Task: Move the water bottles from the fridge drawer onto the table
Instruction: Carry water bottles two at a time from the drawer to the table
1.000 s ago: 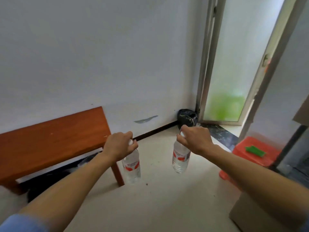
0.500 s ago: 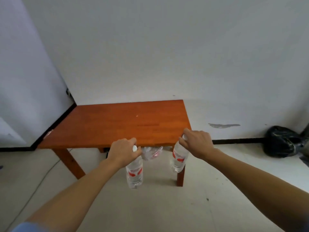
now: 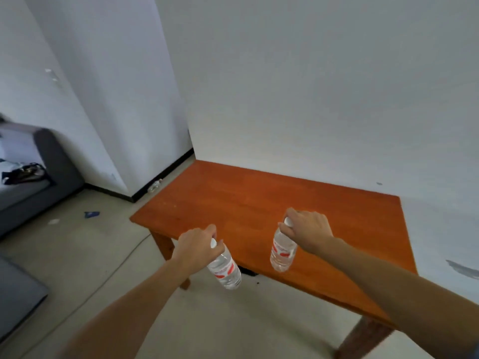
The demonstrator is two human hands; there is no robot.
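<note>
While both arms reached forward, the left grip (image 3: 194, 251) was curled round the neck of the left bottle (image 3: 225, 270), with the white cap showing between the fingers. That bottle hung tilted below the grip, in front of the near edge of the table (image 3: 233, 198). The right grip (image 3: 308, 229) held the capped neck of the right bottle (image 3: 282, 252), which hung nearly upright beneath it, above the orange-brown tabletop. Each bottle was clear plastic with a red-and-white label round its middle. Both seemed full of water, though blur made that hard to judge. Well beyond the left grip, to its left, stood a grey sofa (image 3: 51, 161) with dark items on its seat.
</note>
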